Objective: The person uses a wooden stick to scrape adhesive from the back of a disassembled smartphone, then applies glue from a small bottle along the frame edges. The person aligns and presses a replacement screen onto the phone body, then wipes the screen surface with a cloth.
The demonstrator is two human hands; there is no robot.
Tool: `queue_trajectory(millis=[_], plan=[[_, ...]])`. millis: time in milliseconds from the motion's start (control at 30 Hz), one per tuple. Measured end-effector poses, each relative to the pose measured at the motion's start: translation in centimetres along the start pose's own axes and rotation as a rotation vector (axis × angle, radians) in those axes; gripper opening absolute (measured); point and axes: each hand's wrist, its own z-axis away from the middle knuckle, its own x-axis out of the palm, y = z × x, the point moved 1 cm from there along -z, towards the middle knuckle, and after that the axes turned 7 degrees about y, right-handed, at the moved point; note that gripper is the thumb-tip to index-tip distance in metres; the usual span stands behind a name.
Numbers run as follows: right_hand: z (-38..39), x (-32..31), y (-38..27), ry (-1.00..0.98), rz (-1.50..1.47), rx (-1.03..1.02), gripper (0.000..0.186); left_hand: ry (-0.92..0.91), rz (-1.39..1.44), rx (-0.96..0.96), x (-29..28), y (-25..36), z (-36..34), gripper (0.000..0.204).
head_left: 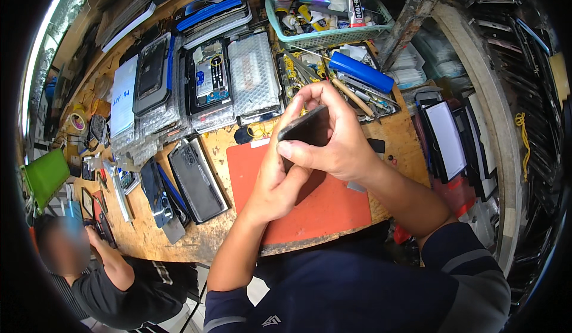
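Observation:
A dark smartphone is held tilted between my two hands, above an orange-red mat on the wooden bench. My left hand grips the phone's left side and lower part. From the right, my right hand wraps round it, with the thumb across its front and the fingers curled over its upper end. Much of the phone is hidden by the hands. Behind them lies a tray of hand tools with a blue cylinder and a wooden-handled tool.
Stacked phones and tablets in bubble wrap cover the back left. A black phone housing lies left of the mat. A green basket of tubes and small bottles stands at the back. Another person sits at the lower left.

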Motion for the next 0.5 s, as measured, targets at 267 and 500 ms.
queue_trajectory(millis=[267, 500], plan=[[0.8, 0.4, 1.2, 0.031, 0.378, -0.082, 0.095, 0.079, 0.728, -0.013, 0.3, -0.4, -0.4, 0.082], [1.9, 1.8, 1.6, 0.008, 0.525, -0.194, 0.106, 0.195, 0.878, 0.217, -2.7, -0.6, -1.3, 0.066]])
